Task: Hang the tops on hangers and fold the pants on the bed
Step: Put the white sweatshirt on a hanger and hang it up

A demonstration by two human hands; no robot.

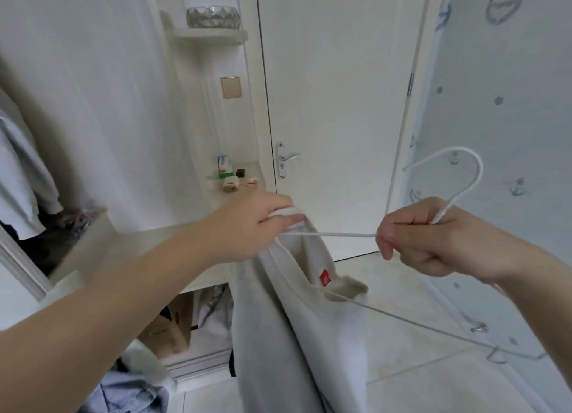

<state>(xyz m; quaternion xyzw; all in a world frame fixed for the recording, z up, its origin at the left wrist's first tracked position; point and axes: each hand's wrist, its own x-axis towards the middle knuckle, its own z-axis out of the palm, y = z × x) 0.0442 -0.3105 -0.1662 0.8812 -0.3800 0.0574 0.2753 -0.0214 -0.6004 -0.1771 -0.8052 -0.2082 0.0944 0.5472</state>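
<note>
The left hand (260,223) pinches the top (278,335) at its collar (309,254), holding the neck open; the right hand (433,242), clenched round the hanger (334,234) just under its hook, feeds one wire arm in. The top hangs between the hands, before the door (334,103); the inner wire tip seems already under the collar, though fingers hide it. The other arm juts low right, near the wall (495,134); free room lies leftward and up.

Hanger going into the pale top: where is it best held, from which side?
Grip the hanger at its neck, under the hook, coming from the right as the right hand does. Both arms are free there, and one points left into the top, held by the left hand.
</note>
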